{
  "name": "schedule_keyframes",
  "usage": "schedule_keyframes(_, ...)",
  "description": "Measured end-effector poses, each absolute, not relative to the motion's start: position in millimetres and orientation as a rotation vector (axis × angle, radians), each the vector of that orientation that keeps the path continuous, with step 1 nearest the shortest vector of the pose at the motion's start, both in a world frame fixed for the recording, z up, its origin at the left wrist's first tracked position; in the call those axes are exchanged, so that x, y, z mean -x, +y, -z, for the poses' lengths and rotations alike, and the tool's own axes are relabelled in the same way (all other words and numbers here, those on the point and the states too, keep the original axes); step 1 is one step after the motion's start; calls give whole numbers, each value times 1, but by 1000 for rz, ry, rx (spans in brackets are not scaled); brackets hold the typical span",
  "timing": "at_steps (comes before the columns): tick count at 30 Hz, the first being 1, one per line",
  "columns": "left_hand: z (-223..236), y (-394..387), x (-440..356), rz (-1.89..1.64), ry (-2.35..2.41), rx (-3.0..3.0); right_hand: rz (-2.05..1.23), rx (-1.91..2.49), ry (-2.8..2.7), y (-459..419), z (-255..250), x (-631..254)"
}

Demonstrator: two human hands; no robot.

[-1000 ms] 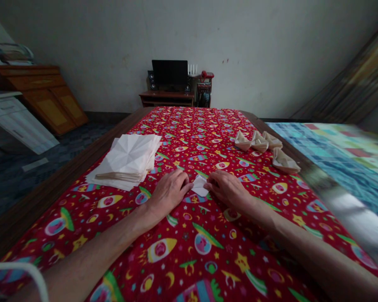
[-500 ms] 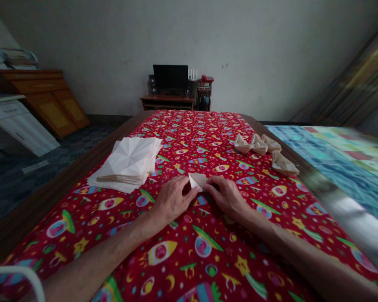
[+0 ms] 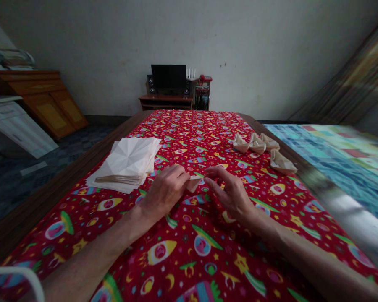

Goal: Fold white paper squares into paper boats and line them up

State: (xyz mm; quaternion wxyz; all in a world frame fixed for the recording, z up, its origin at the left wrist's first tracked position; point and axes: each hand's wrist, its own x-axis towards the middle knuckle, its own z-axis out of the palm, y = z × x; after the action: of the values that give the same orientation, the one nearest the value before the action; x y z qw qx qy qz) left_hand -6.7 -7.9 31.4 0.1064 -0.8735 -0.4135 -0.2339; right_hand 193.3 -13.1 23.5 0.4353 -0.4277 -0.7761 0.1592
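Observation:
A small folded piece of white paper [image 3: 194, 183] is held a little above the red patterned tablecloth [image 3: 195, 247]. My left hand [image 3: 164, 191] pinches its left side with curled fingers. My right hand [image 3: 229, 189] pinches the paper's right edge with thumb and forefinger, the other fingers spread. A stack of creased white paper sheets [image 3: 127, 163] lies to the left of my left hand. Several folded paper boats [image 3: 261, 144] sit at the far right of the table.
The table's wooden edge [image 3: 66, 180] runs along the left, with dark floor beyond. A blue patterned surface [image 3: 334, 155] lies to the right. Wooden cabinets [image 3: 47, 96] stand at the far left, and a low stand with a monitor [image 3: 170, 77] is against the back wall.
The folded paper lay flat on the cloth between both hands; it was turned up on edge and is now lifted slightly, with my right hand's fingers spreading.

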Motion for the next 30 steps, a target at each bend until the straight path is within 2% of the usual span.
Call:
schedule_keyframes(12, -11, -2, 2, 795, -1276, 2804, 158, 1010, -2491, -7, -12, -208)
schedule_keyframes(24, -1, -1, 2, 793, -1254, 2812, 85, 1022, -2536, -4, -2, -205)
schedule_keyframes(30, 0, 2, 5, 890, -1293, 2856, -128, 1085, -2401, -1, 4, -203)
